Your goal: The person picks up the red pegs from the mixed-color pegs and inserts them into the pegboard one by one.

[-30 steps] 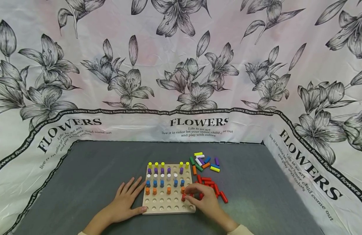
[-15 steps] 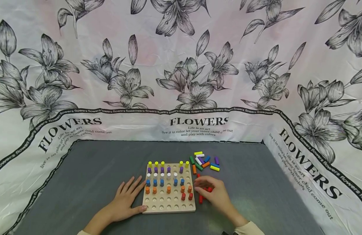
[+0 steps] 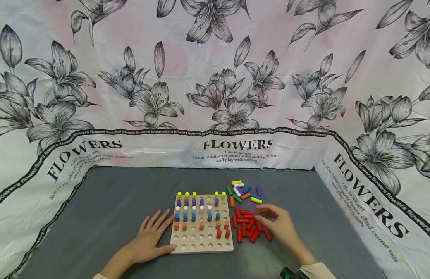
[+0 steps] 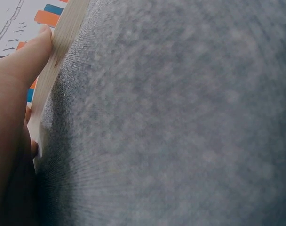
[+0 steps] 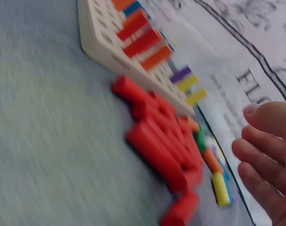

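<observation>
A wooden pegboard (image 3: 201,252) lies on the table, holding rows of yellow, purple, white, blue and orange pegs. Two red pegs (image 3: 219,234) stand at the right of the row nearer the front. My left hand (image 3: 148,236) lies spread at the board's left side, its thumb (image 4: 34,52) on the edge near the front corner. To the right of the board, a pile of loose red pegs (image 5: 157,153) lies on its side. My right hand (image 3: 279,224) hovers at the pile's right edge, fingers loosely bent, nothing visible between them in the right wrist view.
Behind the red pile lies a looser group of mixed pegs, among them a green peg (image 3: 229,190), an orange peg (image 3: 231,202) and a yellow peg (image 3: 256,200). The dark grey table (image 3: 124,193) is walled by a flower-printed cloth (image 3: 159,151).
My right hand has let go of a red peg in the board and moved right, past the loose red pegs, uncovering them. The left hand stays where it was.
</observation>
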A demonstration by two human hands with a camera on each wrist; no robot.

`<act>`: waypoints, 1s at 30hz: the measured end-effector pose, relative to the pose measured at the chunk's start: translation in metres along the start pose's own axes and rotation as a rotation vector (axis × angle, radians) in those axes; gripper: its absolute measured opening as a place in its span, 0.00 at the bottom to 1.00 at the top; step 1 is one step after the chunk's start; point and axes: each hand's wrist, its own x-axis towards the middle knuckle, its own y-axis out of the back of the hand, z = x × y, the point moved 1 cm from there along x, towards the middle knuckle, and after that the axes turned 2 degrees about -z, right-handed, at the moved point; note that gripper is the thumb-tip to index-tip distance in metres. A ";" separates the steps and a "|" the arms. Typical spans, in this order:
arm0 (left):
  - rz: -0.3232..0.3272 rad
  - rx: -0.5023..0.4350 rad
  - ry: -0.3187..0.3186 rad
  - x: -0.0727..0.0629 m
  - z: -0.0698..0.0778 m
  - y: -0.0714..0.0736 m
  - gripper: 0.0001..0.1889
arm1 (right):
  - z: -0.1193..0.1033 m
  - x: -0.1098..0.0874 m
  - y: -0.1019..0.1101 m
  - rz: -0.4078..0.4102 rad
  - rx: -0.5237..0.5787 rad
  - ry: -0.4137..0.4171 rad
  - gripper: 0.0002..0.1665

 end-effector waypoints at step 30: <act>0.029 -0.016 -0.027 0.000 0.000 -0.001 0.45 | 0.048 -0.021 0.026 -0.239 0.016 -0.237 0.25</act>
